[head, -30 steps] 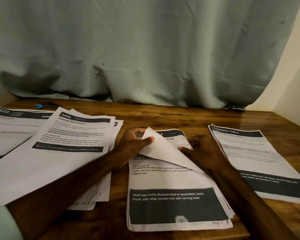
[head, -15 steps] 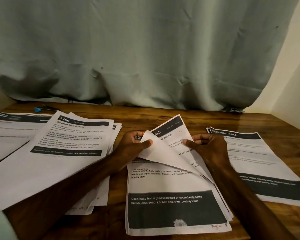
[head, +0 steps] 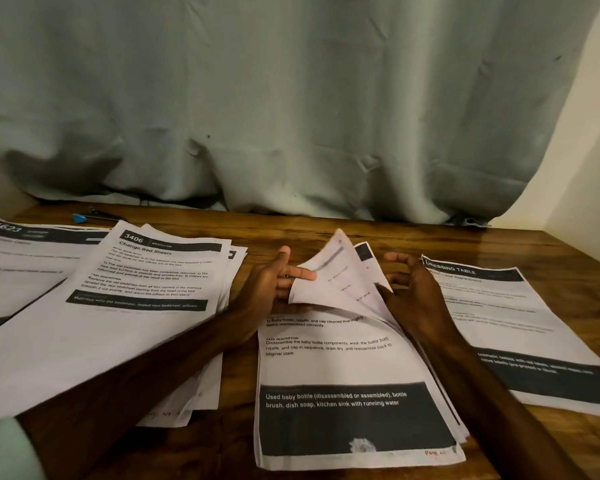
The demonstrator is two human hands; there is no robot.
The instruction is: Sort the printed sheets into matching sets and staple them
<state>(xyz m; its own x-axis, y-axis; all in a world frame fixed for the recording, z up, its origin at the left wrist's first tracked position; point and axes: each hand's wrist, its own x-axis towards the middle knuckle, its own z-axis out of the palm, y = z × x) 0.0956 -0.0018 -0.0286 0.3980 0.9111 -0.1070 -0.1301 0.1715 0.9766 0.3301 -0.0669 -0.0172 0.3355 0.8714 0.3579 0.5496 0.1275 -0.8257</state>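
The middle pile of printed sheets about washing a baby bottle lies on the wooden table. Its upper sheets are lifted and curled up at the far end. My left hand holds the corner of the top lifted sheet between its straight index finger and the fingers below. My right hand is spread open on the pile's right, its thumb against the raised sheets. To the left lies the "3406 Change Bed Sheets" pile, further left the "1623" pile, and to the right the "Dressing Table" pile.
A small blue and dark tool lies at the back left of the table. A grey-green curtain hangs behind the table and a pale wall stands at the right. My left forearm crosses over the bed-sheets pile.
The lifted sheets have risen higher and fanned apart. My right hand let go of them and spread open. My left hand's fingers straightened along the top sheet's corner.
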